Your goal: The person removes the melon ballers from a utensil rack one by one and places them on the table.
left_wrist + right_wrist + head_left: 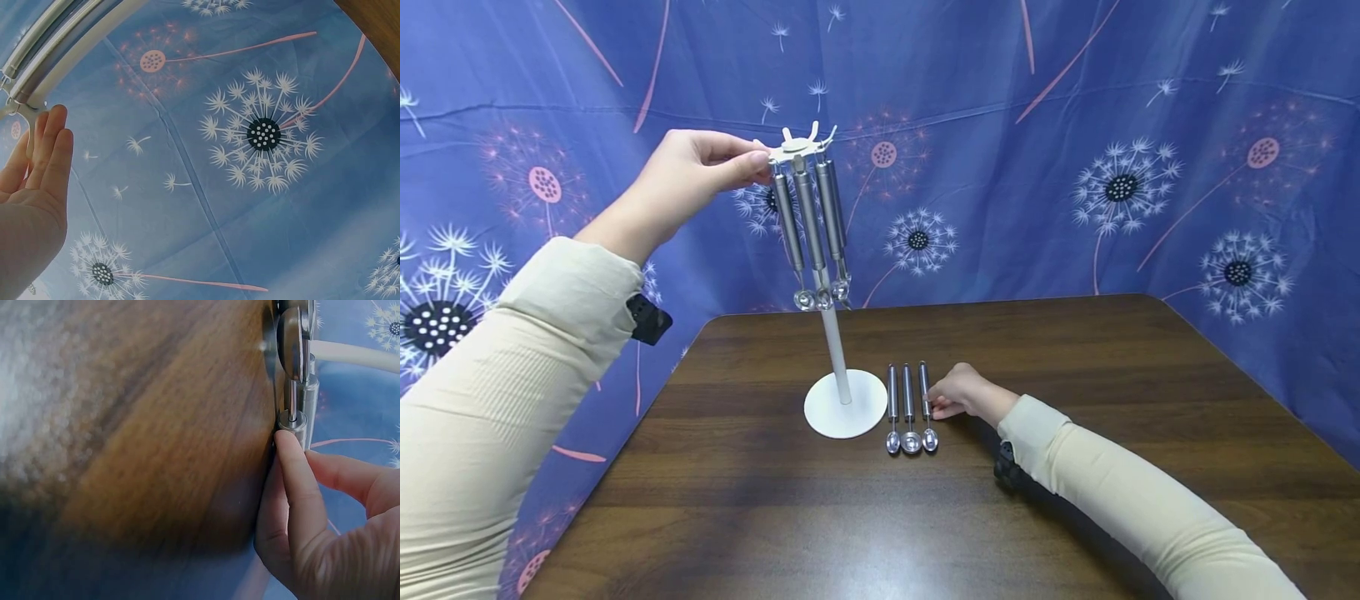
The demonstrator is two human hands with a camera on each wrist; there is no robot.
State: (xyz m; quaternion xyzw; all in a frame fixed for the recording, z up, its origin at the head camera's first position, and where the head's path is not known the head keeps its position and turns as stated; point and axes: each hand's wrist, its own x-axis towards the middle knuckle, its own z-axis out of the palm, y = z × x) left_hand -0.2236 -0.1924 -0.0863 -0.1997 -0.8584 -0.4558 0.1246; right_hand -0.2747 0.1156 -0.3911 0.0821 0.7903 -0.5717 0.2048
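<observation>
My left hand (688, 179) pinches an arm of the white rack top (797, 148), up at the head of a white stand. From this top hang several small metal scoops (808, 218) by their thick steel handles. On the table, three more scoops lie side by side, handles pointing away, right of the stand's round base (827, 412). My right hand (961, 390) pinches the handle of the rightmost scoop (930, 439). In the right wrist view, the thumb and fingers (303, 500) close on the neck end of that handle, with the rounded bowl (290, 347) beyond.
The stand's pole (837, 354) leans slightly left toward its top. A brown wooden table (737, 500) carries everything. Behind it hangs a blue cloth (985, 208) printed with dandelions. Dark wrist cameras (649, 319) sit at both cuffs.
</observation>
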